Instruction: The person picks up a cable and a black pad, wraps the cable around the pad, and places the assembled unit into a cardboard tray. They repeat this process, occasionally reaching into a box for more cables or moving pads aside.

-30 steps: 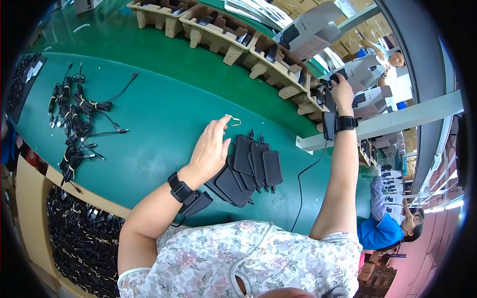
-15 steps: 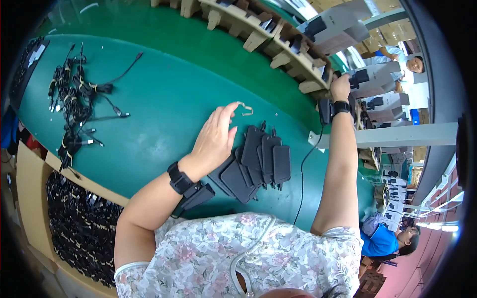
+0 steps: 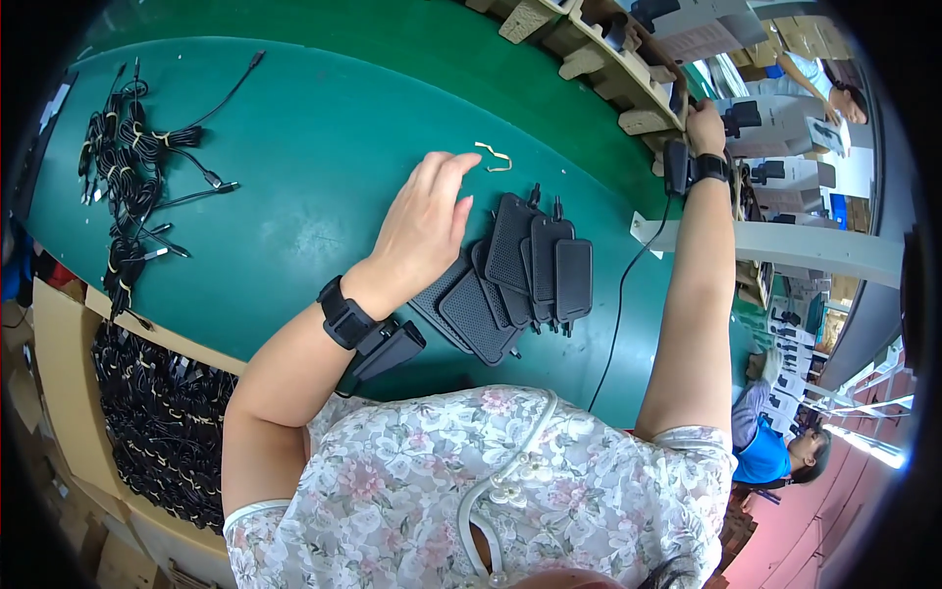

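Observation:
My left hand hovers over the green table, thumb apart from slightly bent fingers, with nothing visible in it. Just beyond its fingertips lies a thin tan band, bent out of round. To the right of this hand, flat black rectangular pieces with dotted faces and short stubs overlap in a fanned pile. My right arm reaches far right, where my right hand is curled at the end of a brown moulded tray. Its fingertips are mostly hidden, so what they grip cannot be made out.
Bundled black cables lie at the table's left; a cardboard box of more cables stands below. A pale metal beam juts in at right, past white boxes. Black straps with modules sit on my wrists. Two people are farther off right.
The view has shifted, so the table and its things sit higher in the picture. Both hands keep roughly their places, left by the band and right at the tray end.

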`<action>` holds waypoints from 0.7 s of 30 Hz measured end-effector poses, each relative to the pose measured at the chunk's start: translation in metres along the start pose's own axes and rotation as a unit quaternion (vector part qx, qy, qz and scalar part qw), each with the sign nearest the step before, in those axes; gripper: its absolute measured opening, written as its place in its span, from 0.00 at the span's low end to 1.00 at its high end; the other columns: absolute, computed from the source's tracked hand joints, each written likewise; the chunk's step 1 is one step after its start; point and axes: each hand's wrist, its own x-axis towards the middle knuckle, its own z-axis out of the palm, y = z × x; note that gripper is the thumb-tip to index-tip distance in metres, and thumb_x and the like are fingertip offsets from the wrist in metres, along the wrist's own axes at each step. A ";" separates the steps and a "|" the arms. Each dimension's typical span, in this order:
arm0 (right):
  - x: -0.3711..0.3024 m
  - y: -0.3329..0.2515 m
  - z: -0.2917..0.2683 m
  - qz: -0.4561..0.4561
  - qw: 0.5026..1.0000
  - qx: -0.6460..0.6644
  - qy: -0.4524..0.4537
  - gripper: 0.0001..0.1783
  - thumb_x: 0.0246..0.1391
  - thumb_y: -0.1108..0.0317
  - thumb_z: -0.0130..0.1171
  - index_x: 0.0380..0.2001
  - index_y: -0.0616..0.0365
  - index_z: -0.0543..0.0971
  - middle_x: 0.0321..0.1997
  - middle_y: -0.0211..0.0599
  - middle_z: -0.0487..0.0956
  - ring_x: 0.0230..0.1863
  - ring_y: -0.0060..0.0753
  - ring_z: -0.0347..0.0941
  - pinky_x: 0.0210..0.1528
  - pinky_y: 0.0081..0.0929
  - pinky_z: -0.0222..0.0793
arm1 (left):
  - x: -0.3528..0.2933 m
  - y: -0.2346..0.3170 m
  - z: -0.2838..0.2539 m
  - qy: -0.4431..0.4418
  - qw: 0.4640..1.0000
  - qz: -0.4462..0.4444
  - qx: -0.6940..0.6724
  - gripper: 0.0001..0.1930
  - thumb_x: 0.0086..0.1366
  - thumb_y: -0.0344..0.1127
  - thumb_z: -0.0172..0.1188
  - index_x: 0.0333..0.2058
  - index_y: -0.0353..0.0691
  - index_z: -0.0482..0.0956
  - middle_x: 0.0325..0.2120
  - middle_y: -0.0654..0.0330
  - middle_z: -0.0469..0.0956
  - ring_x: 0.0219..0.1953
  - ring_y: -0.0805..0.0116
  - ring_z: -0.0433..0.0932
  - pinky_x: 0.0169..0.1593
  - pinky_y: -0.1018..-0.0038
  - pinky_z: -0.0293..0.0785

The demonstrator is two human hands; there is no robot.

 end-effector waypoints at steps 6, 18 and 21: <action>-0.005 0.014 0.004 -0.041 0.994 -0.056 -0.090 0.19 0.56 0.58 0.46 0.48 0.49 0.75 0.48 0.47 0.77 0.50 0.51 0.72 0.51 0.42 0.67 | -0.002 0.001 -0.002 0.008 1.000 0.012 0.007 0.19 0.56 0.21 0.53 0.48 0.34 0.66 0.41 0.49 0.67 0.42 0.50 0.70 0.44 0.63 0.70; -0.119 -0.048 -0.053 -0.232 0.942 -0.109 0.217 0.18 0.57 0.58 0.49 0.49 0.48 0.74 0.37 0.40 0.76 0.40 0.47 0.73 0.44 0.42 0.70 | -0.001 -0.016 0.002 0.024 1.000 0.017 0.006 0.15 0.57 0.21 0.53 0.44 0.37 0.68 0.39 0.51 0.67 0.41 0.50 0.71 0.42 0.62 0.70; -0.201 -0.057 -0.090 -0.218 0.975 -0.017 0.046 0.22 0.56 0.51 0.52 0.49 0.50 0.74 0.40 0.41 0.77 0.43 0.46 0.74 0.43 0.38 0.70 | 0.002 -0.011 0.004 0.018 0.999 0.026 0.004 0.14 0.57 0.21 0.53 0.43 0.37 0.69 0.39 0.51 0.68 0.40 0.50 0.71 0.42 0.62 0.71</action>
